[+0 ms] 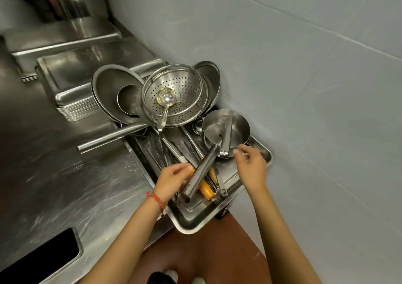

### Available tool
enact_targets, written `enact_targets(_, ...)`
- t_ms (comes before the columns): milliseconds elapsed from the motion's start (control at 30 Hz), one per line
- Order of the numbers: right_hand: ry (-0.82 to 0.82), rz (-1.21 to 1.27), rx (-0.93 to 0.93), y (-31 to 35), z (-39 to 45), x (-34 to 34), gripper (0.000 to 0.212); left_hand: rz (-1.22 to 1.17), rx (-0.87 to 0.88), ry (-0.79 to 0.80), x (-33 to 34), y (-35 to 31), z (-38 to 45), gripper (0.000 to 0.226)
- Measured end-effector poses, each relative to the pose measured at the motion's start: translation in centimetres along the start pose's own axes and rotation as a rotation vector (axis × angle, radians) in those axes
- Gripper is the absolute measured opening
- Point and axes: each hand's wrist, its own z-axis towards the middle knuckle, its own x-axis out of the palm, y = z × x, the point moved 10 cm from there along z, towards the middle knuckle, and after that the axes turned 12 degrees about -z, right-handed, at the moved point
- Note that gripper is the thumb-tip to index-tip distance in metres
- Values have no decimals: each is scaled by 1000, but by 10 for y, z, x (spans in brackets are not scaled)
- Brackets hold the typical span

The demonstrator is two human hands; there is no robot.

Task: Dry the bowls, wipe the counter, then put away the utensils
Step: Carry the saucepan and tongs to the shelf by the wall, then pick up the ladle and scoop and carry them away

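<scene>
Two hands over the utensil tray (226, 213) at the table's right end.
Left hand (174, 178) grips the saucepan handle (201, 171), its long axis running lower left to upper right; right hand (252, 166) hovers, fingers loosely spread, holding nothing.

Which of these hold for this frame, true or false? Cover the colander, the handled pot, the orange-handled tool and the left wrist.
1. A ladle lies in the colander. True.
2. The left hand touches the handled pot's long handle. True.
3. The orange-handled tool lies on the counter outside the tray. False: it lies in the tray.
4. The left wrist is bare. False: it wears a red bead bracelet.
</scene>
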Motion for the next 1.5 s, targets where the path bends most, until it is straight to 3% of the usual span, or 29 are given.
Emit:
enact_targets(233,21,-239,-307,17,-36,3,35,609,383,-267,-27,-27,-40,41)
enact_targets(500,66,-317,-543,58,-80,16,35,1001,316,-425,-82,5,-108,47)
enact_targets(900,320,-341,-941,167,-252,115,39,944,87,-784,-231,65,-283,50)
enact_targets(1267,601,-370,-1359,232,-550,201,48,809,-187,-1129,-343,170,-546,51)
enact_targets(1500,750,-346,-1777,245,-747,229,49,704,-457,-1363,-369,246,-705,52)
